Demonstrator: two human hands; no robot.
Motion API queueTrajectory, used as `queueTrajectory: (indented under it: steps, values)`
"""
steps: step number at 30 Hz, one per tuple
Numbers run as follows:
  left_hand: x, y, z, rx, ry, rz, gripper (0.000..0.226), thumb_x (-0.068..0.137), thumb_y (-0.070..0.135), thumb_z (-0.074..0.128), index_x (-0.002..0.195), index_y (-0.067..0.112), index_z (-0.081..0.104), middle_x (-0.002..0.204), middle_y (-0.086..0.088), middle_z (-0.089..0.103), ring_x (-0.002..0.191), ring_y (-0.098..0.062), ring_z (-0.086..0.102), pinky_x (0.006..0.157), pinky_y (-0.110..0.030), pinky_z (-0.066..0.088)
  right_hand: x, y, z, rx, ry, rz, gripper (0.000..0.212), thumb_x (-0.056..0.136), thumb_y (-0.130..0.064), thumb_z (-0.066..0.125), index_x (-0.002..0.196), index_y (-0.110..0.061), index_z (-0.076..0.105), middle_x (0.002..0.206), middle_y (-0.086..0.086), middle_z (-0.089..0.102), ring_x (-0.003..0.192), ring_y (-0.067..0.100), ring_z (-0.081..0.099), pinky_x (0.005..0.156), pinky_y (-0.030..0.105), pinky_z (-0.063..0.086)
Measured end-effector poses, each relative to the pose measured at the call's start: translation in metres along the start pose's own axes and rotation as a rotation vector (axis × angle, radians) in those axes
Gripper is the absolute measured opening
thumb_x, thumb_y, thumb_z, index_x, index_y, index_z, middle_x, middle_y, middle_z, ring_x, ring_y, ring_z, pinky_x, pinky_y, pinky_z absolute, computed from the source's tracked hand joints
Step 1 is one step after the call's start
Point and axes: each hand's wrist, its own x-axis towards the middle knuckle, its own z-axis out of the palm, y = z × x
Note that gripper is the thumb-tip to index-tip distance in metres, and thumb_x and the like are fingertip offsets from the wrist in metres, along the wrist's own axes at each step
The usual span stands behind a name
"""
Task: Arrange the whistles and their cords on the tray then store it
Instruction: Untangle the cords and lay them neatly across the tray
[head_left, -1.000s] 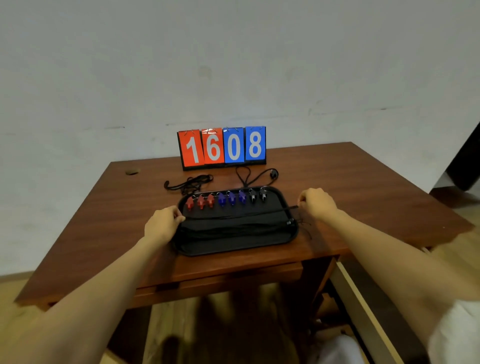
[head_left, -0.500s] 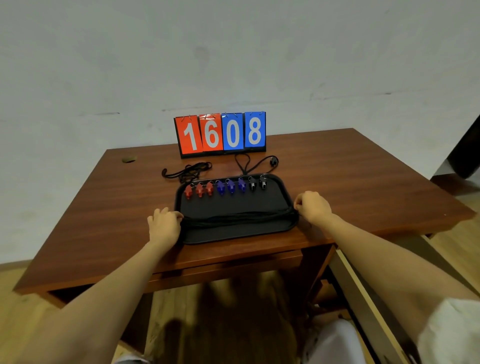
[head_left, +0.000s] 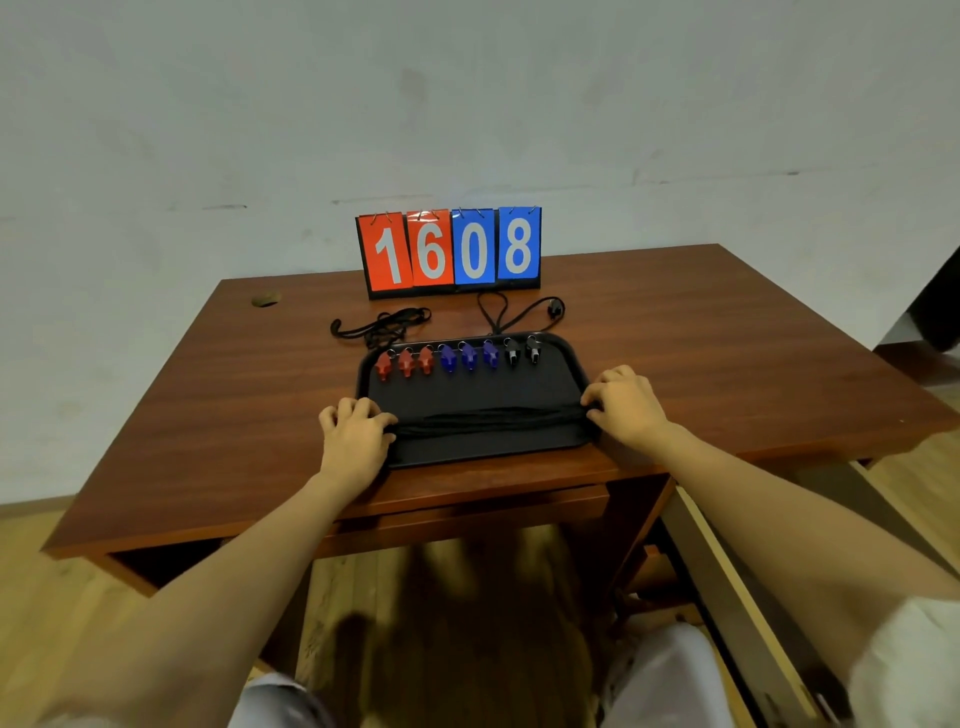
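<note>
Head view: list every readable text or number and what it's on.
"1": left red card of the flip scoreboard
"6": second red card
"0": first blue card
"8": right blue card
Nothing legible on the whistles or tray.

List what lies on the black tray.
Eight whistles line the tray's far edge: three red, three blue, two black. A bundle of black cords crosses the near part; the left hand and right hand grip and hide its ends.
</note>
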Motion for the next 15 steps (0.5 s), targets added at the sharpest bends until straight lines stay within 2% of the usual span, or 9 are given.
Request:
queueTrajectory:
  steps: [7, 11, 15]
  values:
    - [0.002, 0.010, -0.002, -0.039, 0.031, 0.022, 0.033, 0.093, 0.032, 0.052, 0.125, 0.023, 0.059, 0.124, -0.002, 0.051, 0.122, -0.026, 0.037, 0.101, -0.041, 0.021, 0.003, -0.015, -0.001, 0.023, 0.006, -0.057, 0.028, 0.093, -0.027, 0.057, 0.119, -0.021, 0.063, 0.130, 0.002, 0.054, 0.131, 0.024, 0.035, 0.107, 0.039, 0.028]
    - [0.022, 0.037, -0.010, -0.079, 0.027, 0.082, 0.033, 0.094, 0.035, 0.050, 0.124, 0.025, 0.058, 0.126, 0.000, 0.051, 0.126, -0.023, 0.035, 0.103, -0.038, 0.020, 0.022, -0.035, -0.012, 0.095, 0.035, -0.126, 0.026, 0.092, -0.025, 0.058, 0.117, -0.019, 0.064, 0.128, 0.004, 0.057, 0.130, 0.024, 0.038, 0.106, 0.039, 0.032]
    - [0.055, 0.064, -0.017, -0.107, 0.002, 0.124, 0.031, 0.094, 0.035, 0.050, 0.121, 0.024, 0.060, 0.123, -0.001, 0.051, 0.123, -0.023, 0.038, 0.103, -0.039, 0.022, 0.052, -0.055, -0.023, 0.129, 0.053, -0.151, 0.026, 0.093, -0.023, 0.056, 0.117, -0.016, 0.064, 0.120, 0.006, 0.061, 0.122, 0.026, 0.044, 0.099, 0.039, 0.038]
